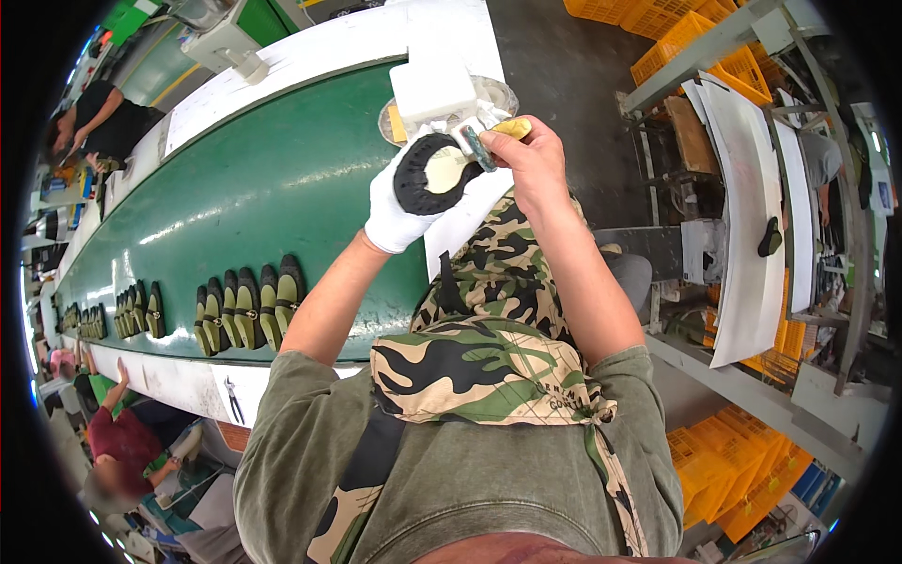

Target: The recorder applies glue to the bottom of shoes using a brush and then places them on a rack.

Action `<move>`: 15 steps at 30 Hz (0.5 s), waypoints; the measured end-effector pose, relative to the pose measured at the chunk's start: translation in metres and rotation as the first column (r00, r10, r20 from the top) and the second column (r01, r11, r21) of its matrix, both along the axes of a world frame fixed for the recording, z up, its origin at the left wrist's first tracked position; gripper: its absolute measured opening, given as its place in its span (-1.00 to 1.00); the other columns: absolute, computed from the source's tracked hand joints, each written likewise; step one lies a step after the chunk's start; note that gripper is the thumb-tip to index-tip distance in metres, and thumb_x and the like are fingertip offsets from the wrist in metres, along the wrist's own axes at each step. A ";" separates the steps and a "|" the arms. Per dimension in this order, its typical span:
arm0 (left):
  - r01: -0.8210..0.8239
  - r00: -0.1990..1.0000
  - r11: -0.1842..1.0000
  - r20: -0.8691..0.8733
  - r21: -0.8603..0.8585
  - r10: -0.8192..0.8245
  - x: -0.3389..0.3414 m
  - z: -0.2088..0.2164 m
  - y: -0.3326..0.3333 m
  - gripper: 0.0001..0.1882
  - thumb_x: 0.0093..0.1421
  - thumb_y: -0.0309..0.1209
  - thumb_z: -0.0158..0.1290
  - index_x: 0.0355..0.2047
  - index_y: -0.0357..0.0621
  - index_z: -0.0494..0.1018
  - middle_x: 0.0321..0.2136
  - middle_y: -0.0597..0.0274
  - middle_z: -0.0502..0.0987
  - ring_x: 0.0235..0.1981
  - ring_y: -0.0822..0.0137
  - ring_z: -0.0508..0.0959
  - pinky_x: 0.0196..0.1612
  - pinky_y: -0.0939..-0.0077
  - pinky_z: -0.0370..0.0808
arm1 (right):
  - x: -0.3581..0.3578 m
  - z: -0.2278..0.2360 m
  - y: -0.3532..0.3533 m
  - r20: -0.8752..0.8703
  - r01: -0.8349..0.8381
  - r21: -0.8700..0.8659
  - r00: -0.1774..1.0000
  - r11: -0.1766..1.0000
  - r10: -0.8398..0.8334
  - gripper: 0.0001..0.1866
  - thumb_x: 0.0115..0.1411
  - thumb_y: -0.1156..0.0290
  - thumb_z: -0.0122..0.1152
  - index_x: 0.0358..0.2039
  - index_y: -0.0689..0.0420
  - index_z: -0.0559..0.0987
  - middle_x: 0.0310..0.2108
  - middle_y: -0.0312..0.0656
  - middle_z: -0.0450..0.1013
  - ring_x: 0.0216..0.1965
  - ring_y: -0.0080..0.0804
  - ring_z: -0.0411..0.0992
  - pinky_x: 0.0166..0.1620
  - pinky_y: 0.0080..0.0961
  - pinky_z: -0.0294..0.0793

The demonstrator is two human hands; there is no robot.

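My left hand (388, 218), in a white glove, is wrapped round a black shoe (411, 184). A cream surface (445, 172) shows in the middle of the shoe. My bare right hand (536, 162) pinches a small flat grey-green piece (480, 150) at the shoe's right edge; its exact kind cannot be made out. Something yellow (514, 129) shows at the right fingertips. Just beyond my hands, a white box-shaped thing (434, 89) stands by a clear round tray (501, 94).
Rows of olive and black shoes (249, 308) stand on the green belt (310, 179) to the left. Pliers (233, 399) lie on its white near ledge. Orange crates (738, 461) and a metal rack (799, 113) are at the right. Other people sit or stand at the left.
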State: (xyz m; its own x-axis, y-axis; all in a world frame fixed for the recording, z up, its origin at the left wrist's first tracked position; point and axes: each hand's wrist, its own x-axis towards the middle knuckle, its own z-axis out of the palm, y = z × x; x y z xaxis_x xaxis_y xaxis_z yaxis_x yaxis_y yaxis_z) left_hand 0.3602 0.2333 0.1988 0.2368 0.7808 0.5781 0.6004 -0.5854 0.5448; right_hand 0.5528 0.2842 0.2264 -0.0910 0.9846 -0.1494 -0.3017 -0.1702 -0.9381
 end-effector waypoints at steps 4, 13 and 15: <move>0.033 0.954 0.945 0.292 -0.325 0.067 0.010 -0.001 -0.002 -0.20 -0.08 -0.39 0.48 0.18 -0.23 0.40 -0.02 0.16 0.60 -0.03 0.36 0.61 0.07 0.46 0.53 | -0.008 0.043 -0.007 -0.102 -0.060 0.082 0.992 0.995 0.068 -0.74 0.10 0.57 0.38 -0.19 0.33 0.57 -0.28 -0.18 0.57 -0.29 -0.52 0.52 -0.15 -0.55 0.53; 0.258 0.862 0.764 0.497 -0.592 0.095 0.007 0.029 -0.004 -0.28 -0.10 -0.32 0.50 0.06 -0.20 0.45 -0.05 0.20 0.62 -0.03 0.41 0.60 0.11 0.49 0.52 | -0.009 0.072 0.005 -0.136 -0.094 0.269 0.981 0.959 0.135 -0.82 0.13 0.61 0.35 -0.29 0.27 0.50 -0.35 -0.23 0.52 -0.32 -0.59 0.48 -0.21 -0.58 0.52; 0.329 0.878 0.676 0.478 -0.660 0.039 0.003 0.039 -0.001 -0.25 -0.11 -0.30 0.49 0.08 -0.24 0.45 -0.08 0.20 0.62 -0.06 0.39 0.59 0.10 0.46 0.52 | -0.008 0.069 0.012 -0.122 -0.069 0.299 0.986 0.952 0.110 -0.82 0.14 0.61 0.35 -0.29 0.26 0.50 -0.35 -0.24 0.51 -0.33 -0.60 0.47 -0.21 -0.59 0.51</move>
